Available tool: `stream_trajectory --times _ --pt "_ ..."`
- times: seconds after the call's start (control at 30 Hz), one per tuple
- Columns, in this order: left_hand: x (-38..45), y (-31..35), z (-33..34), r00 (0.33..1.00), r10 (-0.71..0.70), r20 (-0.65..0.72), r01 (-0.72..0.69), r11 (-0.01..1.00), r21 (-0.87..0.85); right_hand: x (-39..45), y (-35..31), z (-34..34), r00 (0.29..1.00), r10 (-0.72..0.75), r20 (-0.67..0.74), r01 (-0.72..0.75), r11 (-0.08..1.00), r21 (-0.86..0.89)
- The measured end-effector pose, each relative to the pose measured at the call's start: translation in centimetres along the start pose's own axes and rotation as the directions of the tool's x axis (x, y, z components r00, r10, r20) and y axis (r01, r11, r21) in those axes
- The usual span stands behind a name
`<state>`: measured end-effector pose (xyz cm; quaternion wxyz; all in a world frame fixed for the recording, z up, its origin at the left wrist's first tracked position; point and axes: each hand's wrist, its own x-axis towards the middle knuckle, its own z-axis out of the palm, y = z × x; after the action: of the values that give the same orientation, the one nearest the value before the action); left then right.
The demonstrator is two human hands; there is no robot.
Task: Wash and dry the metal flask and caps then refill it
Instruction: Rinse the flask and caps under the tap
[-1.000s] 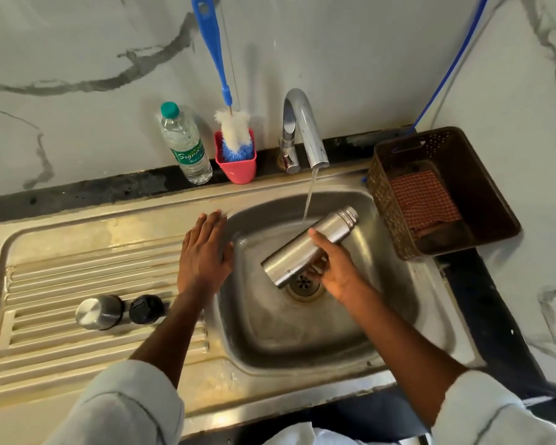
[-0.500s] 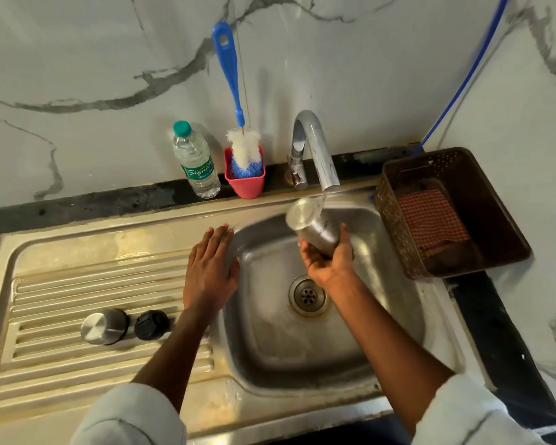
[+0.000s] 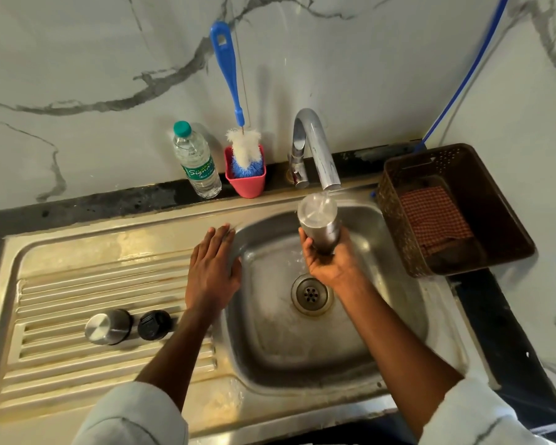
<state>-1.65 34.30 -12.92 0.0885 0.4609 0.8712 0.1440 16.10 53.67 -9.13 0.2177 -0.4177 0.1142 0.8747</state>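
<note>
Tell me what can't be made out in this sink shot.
- Head view: the lower part of the flask is covered by the right hand.
- Which end of the flask faces the tap is blurred by running water.
- Black cap: top detail too small.
- Basket: its far wall hides the floor behind the cloth.

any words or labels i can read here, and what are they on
"Signa…": white script on the green label of the plastic water bottle; its ending curves out of sight.
Smaller print on that label: too blurred to read.
Black cap: raised marking, unreadable.
Nothing else carries text.
</note>
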Motion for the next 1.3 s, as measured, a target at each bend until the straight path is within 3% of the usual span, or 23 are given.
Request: stream_trajectory --times 0.1,0.27,0.43,0.53,0.63,0.77,0.83,0.9,1.0,1.13,1.3 --pt "0.1 0.0 0.1 1.0 -0.005 0.012 0.005 1.0 0.007 0.3 -0.3 -0.2 1.0 0.005 -0.003 -0.005 0.999 0.035" --pt "-0.1 0.2 0.0 1.0 -0.013 0.016 0.013 1.0 0.004 -0.5 0.9 -1.0 0.998 -0.055 -0.03 0.047 0.972 -0.231" --pt "0.0 0.2 0.0 1.0 -0.009 0.021 0.009 1.0 0.012 -1.1 1.1 -0.2 0.997 -0.079 0.006 0.079 0.973 -0.218" --pt "0.1 0.1 -0.1 1.0 0.0 0.012 0.0 1.0 0.005 -2.0 1.7 -0.4 0.995 -0.086 0.056 0.1 0.925 -0.367" --pt "0.1 0.1 -0.1 1.0 -0.001 0.012 0.001 1.0 0.008 -2.5 1.1 -2.9 0.98 -0.18 0.08 0.189 0.75 -0.634" --pt "0.1 0.3 0.0 1.0 -0.009 -0.005 0.009 1.0 0.004 -1.7 0.0 -6.0 0.888 -0.436 0.144 0.298 0.309 -0.903" --pt "0.1 0.5 -0.1 1.0 -0.01 -0.006 0.01 1.0 0.005 -1.5 -0.1 -6.6 0.85 -0.478 0.222 0.278 0.049 -0.959" --pt "0.1 0.4 -0.1 1.0 -0.013 -0.005 0.013 1.0 0.007 -1.8 0.0 -6.5 0.844 -0.466 0.267 0.247 -0.105 -0.963" --pt "0.1 0.4 0.0 1.0 -0.013 -0.005 0.013 1.0 0.013 -2.0 0.2 -6.6 0.826 -0.486 0.284 0.234 -0.164 -0.958" --pt "0.2 0.3 0.0 1.0 -0.006 -0.011 0.006 1.0 0.01 -1.5 0.2 -6.3 0.824 -0.505 0.255 0.251 -0.077 -0.965" --pt "0.2 0.4 0.0 1.0 -0.022 -0.005 0.022 1.0 0.014 -2.9 -0.1 -7.4 0.842 -0.462 0.279 0.208 -0.199 -0.958"
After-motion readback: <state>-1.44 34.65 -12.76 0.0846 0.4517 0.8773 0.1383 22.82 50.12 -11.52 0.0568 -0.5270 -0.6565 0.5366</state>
